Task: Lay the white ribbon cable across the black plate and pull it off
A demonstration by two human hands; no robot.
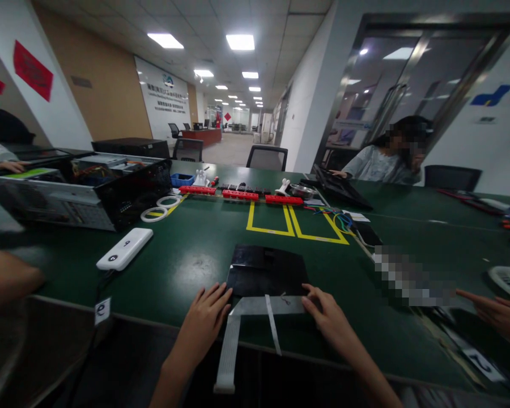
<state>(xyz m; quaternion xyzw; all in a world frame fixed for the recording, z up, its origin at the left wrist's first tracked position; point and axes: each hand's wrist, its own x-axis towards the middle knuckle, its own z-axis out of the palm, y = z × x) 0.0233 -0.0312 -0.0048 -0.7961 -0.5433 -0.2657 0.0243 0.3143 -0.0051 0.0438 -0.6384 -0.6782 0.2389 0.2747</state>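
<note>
Three red strips (240, 194) beyond black panel (267, 271)

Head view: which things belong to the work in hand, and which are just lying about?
In hand: black panel, grey ribbon cable, left hand and right hand resting open at the panel's near edge.
Lying about: white device, open computer case, tape rings, red blocks, coloured wires.

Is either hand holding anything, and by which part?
Nothing is gripped: the left hand and right hand lie flat, fingertips touching the near corners of the black panel, beside the grey ribbon.
</note>
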